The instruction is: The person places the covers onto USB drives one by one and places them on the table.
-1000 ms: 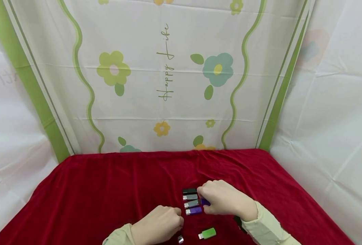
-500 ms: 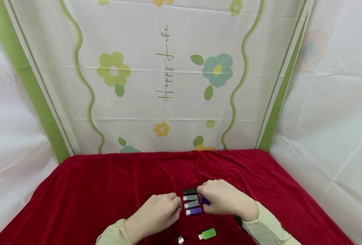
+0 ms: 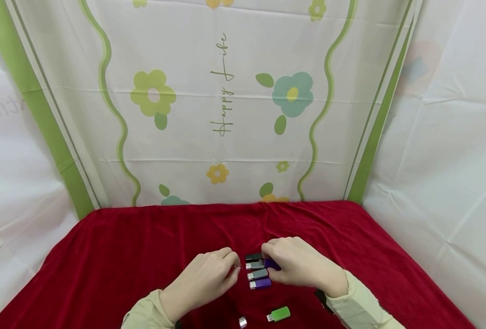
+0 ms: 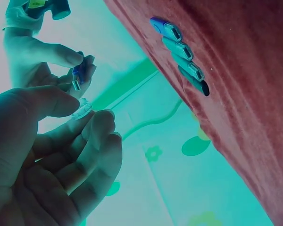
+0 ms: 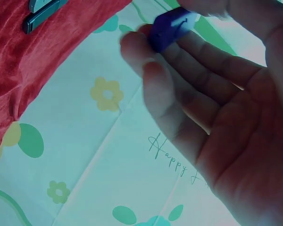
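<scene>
In the head view my right hand (image 3: 294, 261) pinches a blue-purple USB flash drive (image 3: 271, 264) between thumb and fingers. Its bare metal plug (image 4: 76, 85) shows in the left wrist view. My left hand (image 3: 207, 276), to the left of it, holds a small clear cap (image 4: 82, 109) between thumb and index finger, facing the drive but apart from it. Between and below the hands lies a row of flash drives: a black one (image 3: 253, 257), a grey one (image 3: 252, 265), a second grey one (image 3: 257, 274) and a purple one (image 3: 260, 284).
A green flash drive (image 3: 280, 314) lies nearer the front, its plug pointing left. To its left is a small shiny silver piece (image 3: 243, 322). Red velvet cloth (image 3: 144, 256) covers the table, and a flowered white curtain (image 3: 243, 114) hangs behind.
My left hand has moved up from beside the silver piece, which stays on the cloth, to the level of the right hand. The right hand has shifted slightly left and up with the blue-purple drive.
</scene>
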### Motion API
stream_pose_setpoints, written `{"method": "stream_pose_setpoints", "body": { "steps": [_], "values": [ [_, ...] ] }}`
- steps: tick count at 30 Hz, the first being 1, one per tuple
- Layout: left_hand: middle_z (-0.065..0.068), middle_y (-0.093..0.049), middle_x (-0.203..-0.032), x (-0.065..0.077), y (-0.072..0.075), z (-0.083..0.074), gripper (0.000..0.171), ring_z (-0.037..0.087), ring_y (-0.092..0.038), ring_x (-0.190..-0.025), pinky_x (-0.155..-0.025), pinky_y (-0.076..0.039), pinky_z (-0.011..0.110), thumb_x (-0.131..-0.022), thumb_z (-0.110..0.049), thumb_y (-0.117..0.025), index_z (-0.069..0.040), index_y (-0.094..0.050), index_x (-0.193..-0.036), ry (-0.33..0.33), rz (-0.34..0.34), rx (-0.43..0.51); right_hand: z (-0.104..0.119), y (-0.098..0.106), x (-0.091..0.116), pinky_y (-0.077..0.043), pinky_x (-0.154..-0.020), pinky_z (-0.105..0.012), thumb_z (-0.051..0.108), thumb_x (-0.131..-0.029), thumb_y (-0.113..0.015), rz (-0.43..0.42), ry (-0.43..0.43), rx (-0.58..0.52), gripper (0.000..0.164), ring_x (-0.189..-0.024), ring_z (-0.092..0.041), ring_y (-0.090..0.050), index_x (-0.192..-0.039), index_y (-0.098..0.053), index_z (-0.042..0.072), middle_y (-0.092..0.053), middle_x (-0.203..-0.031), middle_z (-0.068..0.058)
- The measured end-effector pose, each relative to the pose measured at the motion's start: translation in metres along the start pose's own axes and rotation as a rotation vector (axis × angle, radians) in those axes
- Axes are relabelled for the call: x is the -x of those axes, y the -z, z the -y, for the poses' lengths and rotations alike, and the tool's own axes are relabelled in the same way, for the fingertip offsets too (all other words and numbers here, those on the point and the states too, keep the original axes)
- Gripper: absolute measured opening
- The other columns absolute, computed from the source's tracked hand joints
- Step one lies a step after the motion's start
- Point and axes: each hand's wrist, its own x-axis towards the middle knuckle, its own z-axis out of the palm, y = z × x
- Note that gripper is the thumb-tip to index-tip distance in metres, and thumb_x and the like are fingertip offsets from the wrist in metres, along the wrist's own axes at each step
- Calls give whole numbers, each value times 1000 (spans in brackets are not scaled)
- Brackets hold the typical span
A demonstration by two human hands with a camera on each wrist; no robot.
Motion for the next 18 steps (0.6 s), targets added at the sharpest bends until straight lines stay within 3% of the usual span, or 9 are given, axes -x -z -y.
{"method": "stream_pose_setpoints", "body": {
  "steps": [6, 18],
  "values": [
    [-10, -53, -79, 0, 4, 3, 7, -2, -37, -55, -47, -33, 9, -87, -11, -70, -15, -64, -87, 7, -22, 9, 0, -1, -2, -32, -47, -13, 8, -73, -73, -68, 36, -2, 20, -57, 1, -37, -79, -57, 17, -47, -71, 12],
    [-8, -56, -82, -3, 7, -1, 11, -1, -40, -57, -49, -34, 8, -86, -9, -74, -12, -65, -91, -71, -72, 16, 4, -6, -6, -36, -55, -7, 6, -72, -80, -256, 193, 16, 25, -65, 1, -44, -89, -63, 14, -56, -83, 9]
  ]
}}
